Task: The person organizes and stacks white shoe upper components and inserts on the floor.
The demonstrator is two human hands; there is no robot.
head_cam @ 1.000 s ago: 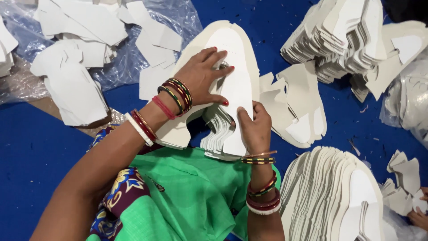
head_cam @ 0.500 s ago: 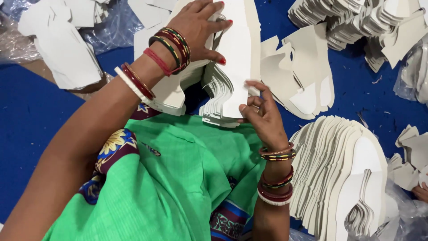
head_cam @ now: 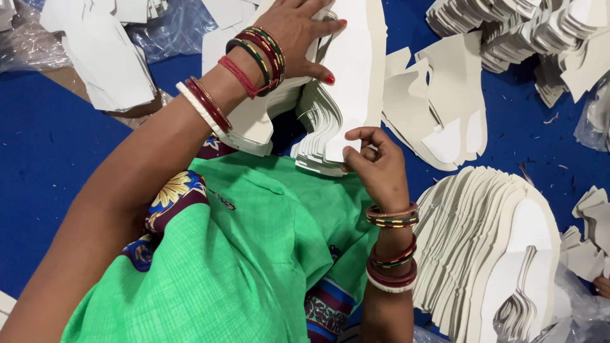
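Your left hand (head_cam: 298, 32) lies flat, fingers spread, pressing down on the top of a stack of white die-cut card pieces (head_cam: 346, 82) that rests in front of your lap on the blue surface (head_cam: 51, 159). Your right hand (head_cam: 375, 165) sits at the near edge of that same stack, thumb and fingers pinched together on the lower corner of the top sheets. Green fabric (head_cam: 254, 254) covers your lap just below both hands. Just right of the held stack lies a looser pile of cut-out card shapes (head_cam: 445, 108). Near your right wrist a fanned stack of card pieces (head_cam: 495, 248) spreads out. More card stacks (head_cam: 527, 32) lie at the top right, and loose white pieces (head_cam: 108, 57) on clear plastic wrap (head_cam: 171, 32) at the top left.
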